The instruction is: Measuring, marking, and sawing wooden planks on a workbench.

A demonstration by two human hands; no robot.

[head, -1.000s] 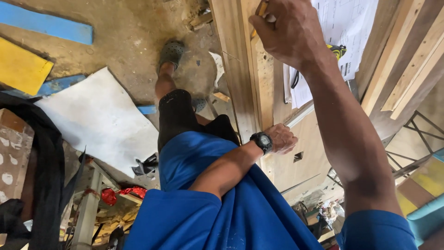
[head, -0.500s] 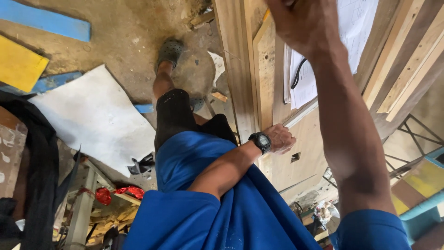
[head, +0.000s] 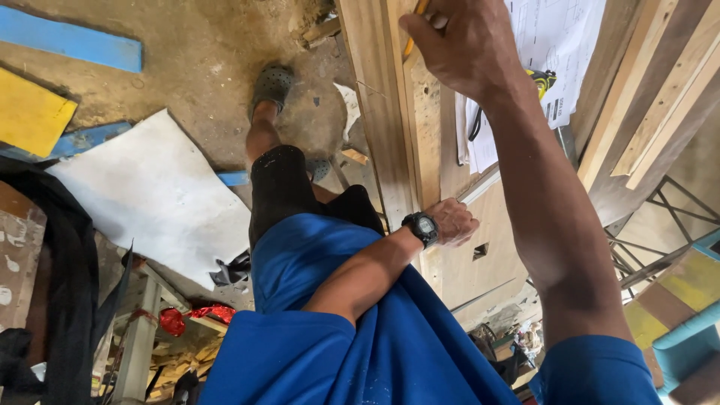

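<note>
My right hand [head: 461,46] is closed around a yellow pencil [head: 415,26], whose tip rests on a long wooden plank [head: 375,112] lying on the workbench. My left hand [head: 454,221], with a black wristwatch [head: 421,227] on the wrist, presses down on the near end of the wooden board [head: 427,142] next to that plank. I wear a blue shirt and dark shorts. My foot in a grey clog [head: 271,82] stands on the dirt floor.
Paper sheets with drawings [head: 555,52] and a yellow and black tool [head: 541,77] lie on the bench beyond my right arm. More wooden strips [head: 660,97] lie at right. On the floor are a white sheet [head: 150,195], blue boards [head: 71,41] and a yellow panel [head: 30,112].
My right hand with the pencil moved up along the plank and then came back a little towards me. The left hand stayed pressed on the board.
</note>
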